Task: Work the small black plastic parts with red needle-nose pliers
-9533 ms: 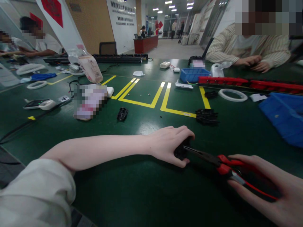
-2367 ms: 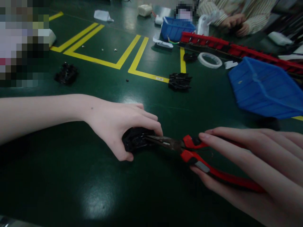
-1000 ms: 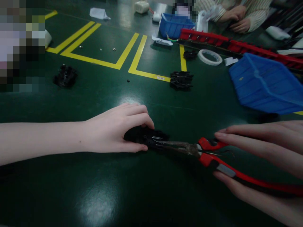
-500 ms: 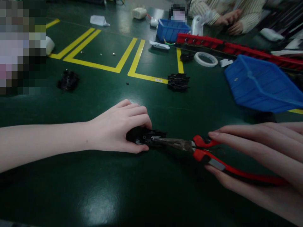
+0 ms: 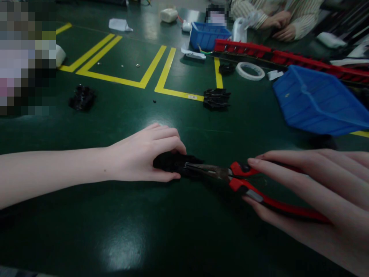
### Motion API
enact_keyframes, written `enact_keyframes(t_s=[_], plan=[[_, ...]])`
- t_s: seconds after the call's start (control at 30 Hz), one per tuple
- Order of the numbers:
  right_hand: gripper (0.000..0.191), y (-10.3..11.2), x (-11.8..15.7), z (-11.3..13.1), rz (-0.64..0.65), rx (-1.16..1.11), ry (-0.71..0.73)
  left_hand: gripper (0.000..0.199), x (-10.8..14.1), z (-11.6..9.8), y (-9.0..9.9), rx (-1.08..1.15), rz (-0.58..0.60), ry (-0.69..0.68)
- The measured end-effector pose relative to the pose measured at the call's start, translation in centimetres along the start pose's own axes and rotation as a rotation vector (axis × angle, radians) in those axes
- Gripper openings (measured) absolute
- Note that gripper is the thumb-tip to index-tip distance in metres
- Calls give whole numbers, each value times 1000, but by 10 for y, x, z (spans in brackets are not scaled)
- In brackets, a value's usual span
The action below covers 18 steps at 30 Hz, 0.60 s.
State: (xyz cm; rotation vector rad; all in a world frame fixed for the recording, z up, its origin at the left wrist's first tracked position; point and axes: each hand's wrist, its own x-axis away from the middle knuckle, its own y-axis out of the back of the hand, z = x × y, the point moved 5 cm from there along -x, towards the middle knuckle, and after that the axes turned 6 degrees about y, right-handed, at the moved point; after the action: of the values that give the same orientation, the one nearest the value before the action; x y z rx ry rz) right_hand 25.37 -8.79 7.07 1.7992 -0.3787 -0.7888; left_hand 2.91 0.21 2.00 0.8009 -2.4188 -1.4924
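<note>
My left hand [image 5: 152,152] is closed around a black plastic part [image 5: 168,162], pressing it against the green tabletop [image 5: 72,231] with thumb and fingers on either side. From the right, the narrow jaws of red-handled needle-nose pliers [image 5: 221,173] reach onto this part. My right hand [image 5: 311,192] grips the pliers, fingers along one handle and thumb along the other. Small thin metal pieces show at the jaw tips; whether the jaws pinch them I cannot tell. The black part's far side is dark and partly hidden by my fingers.
Similar black parts [image 5: 216,99] lie farther back, one [image 5: 82,97] at left. A blue bin [image 5: 319,102] stands at right, a tape roll [image 5: 250,71] beside it. Behind runs a red strip [image 5: 288,59]. Another person's hands [image 5: 281,25] rest at the back; a smaller blue bin [image 5: 209,36] is nearby.
My right hand and the pliers have moved slightly left and up, toward the black part. The part appears turned a little in my left hand, its light markings now less visible.
</note>
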Motion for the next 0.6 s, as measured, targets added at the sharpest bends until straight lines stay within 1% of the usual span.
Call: enact_keyframes(t_s=[0.17, 0.27, 0.3, 0.37, 0.43, 0.47, 0.5, 0.53, 0.6], plan=[[33, 2, -5, 2, -16, -11, 30, 30, -1, 0, 0, 2, 9, 11], [35, 2, -6, -4, -57, -65, -10, 32, -2, 0, -1, 4, 41, 31], [36, 2, -6, -6, -75, -91, -38, 35, -2, 0, -1, 5, 38, 41], [36, 1, -5, -11, -96, -155, -139, 48, -2, -1, 2, 22, 12, 59], [35, -2, -4, -13, -118, -224, -245, 63, -1, -3, 5, 81, -28, 67], [36, -3, -3, -14, -127, -254, -294, 66, -1, -4, 6, 124, -35, 63], [36, -5, -2, -13, -134, -283, -333, 63, -1, -6, 7, 172, -30, 51], [36, -7, -2, -13, -146, -310, -357, 56, -2, -7, 8, 216, -20, 37], [37, -10, -3, -12, -173, -361, -378, 33, -2, -8, 9, 290, -7, -2]])
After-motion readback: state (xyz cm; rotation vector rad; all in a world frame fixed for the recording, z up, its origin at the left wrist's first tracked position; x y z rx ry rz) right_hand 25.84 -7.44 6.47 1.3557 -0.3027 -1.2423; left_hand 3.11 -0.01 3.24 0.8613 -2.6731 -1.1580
